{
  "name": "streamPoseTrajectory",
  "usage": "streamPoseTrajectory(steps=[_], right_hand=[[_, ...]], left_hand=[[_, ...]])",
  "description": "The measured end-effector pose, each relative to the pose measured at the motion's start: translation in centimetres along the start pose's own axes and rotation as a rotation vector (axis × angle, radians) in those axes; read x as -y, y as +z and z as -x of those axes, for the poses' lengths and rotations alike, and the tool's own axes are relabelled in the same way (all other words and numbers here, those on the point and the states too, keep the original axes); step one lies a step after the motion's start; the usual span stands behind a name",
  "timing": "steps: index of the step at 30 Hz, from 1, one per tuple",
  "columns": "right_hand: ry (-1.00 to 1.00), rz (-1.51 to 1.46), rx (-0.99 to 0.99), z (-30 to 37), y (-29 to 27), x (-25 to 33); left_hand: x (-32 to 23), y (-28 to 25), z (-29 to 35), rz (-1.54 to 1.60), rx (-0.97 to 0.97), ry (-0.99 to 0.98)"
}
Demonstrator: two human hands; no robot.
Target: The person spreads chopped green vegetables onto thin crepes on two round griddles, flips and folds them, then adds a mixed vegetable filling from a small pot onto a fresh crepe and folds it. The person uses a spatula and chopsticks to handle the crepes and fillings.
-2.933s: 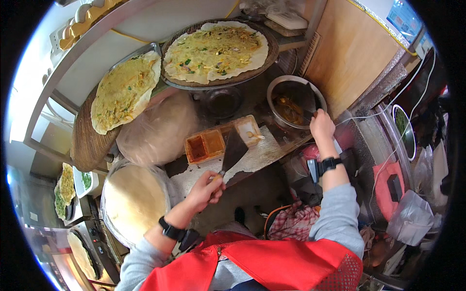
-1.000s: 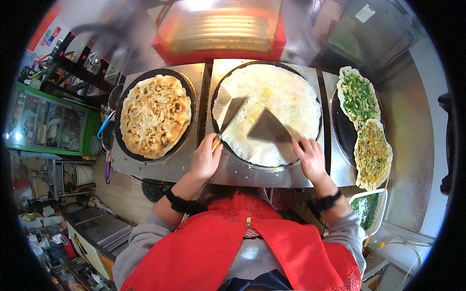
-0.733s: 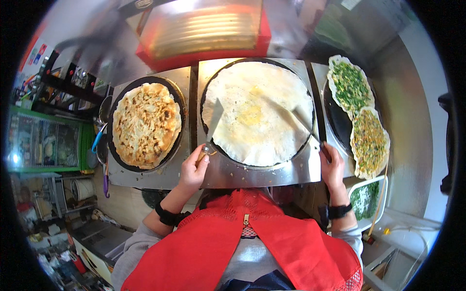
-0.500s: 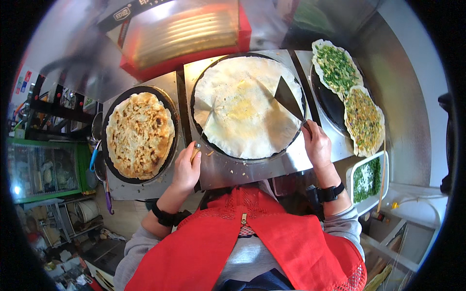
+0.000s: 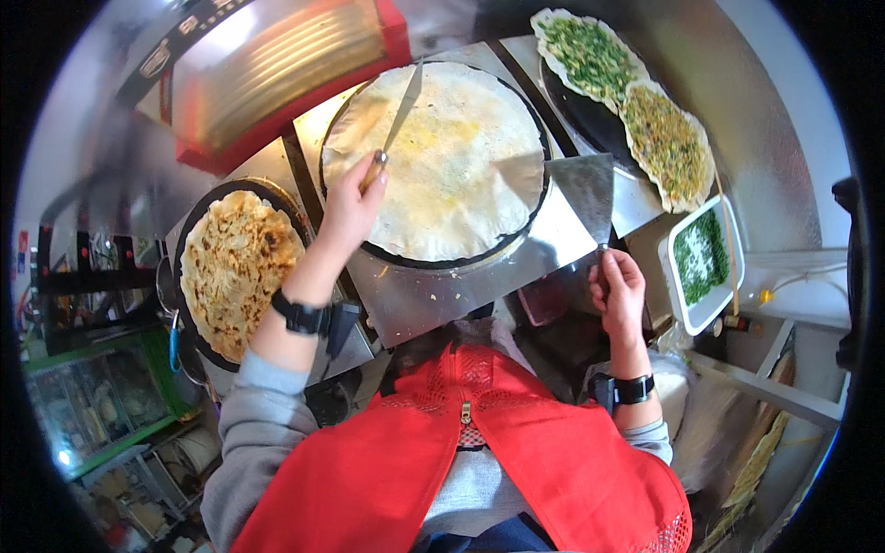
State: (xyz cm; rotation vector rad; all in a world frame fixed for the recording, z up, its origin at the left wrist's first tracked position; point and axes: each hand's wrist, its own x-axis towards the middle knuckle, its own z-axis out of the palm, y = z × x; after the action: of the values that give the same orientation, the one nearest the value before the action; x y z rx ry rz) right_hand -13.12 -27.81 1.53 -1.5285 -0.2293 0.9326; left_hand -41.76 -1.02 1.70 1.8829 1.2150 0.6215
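A large pale thin flatbread (image 5: 452,194) covers most of the round black griddle (image 5: 527,232) in the middle. My left hand (image 5: 355,205) is closed round the wooden handle of a long spatula (image 5: 404,112), seen nearly edge-on, its blade over the flatbread's upper left. My right hand (image 5: 619,293) grips the handle of a wide triangular scraper (image 5: 587,189). That scraper's flat metal blade is held right of the griddle, with one corner close to its rim. Left of my forearm, a browned flatbread (image 5: 238,267) lies on another griddle, partly hidden by the arm.
At the upper right, a green-topped flatbread (image 5: 590,57) and a yellow-green one (image 5: 668,143) lean over a third griddle (image 5: 590,115). A white tub (image 5: 687,309) of chopped greens stands below them, a thin stick across it. A red-framed warmer (image 5: 392,37) stands behind.
My left hand has moved up and inward, bringing its spatula over the flatbread. The right hand has drawn the scraper off the flatbread, right and down. The view has turned somewhat.
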Motion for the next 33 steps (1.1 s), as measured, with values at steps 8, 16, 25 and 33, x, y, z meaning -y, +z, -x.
streamPoseTrajectory(steps=[8, 16, 25, 33], right_hand=[[0.056, -0.041, 0.024, -0.2, -3.7, -1.2], [-0.246, 0.339, -0.032, -1.1, -3.0, 3.2], [-1.151, 1.064, 0.262, -2.1, 3.1, 10.2], [-1.289, 1.085, 0.288, -1.6, 5.1, 12.4]], left_hand=[[-4.7, 7.9, 7.7, -0.540, 0.070, 0.521], [-5.6, 9.4, 3.6, -0.364, -0.129, 0.346], [-5.5, 1.6, -1.1, 0.355, -0.267, -0.139], [-5.1, 2.1, -0.5, 0.430, -0.301, -0.125]])
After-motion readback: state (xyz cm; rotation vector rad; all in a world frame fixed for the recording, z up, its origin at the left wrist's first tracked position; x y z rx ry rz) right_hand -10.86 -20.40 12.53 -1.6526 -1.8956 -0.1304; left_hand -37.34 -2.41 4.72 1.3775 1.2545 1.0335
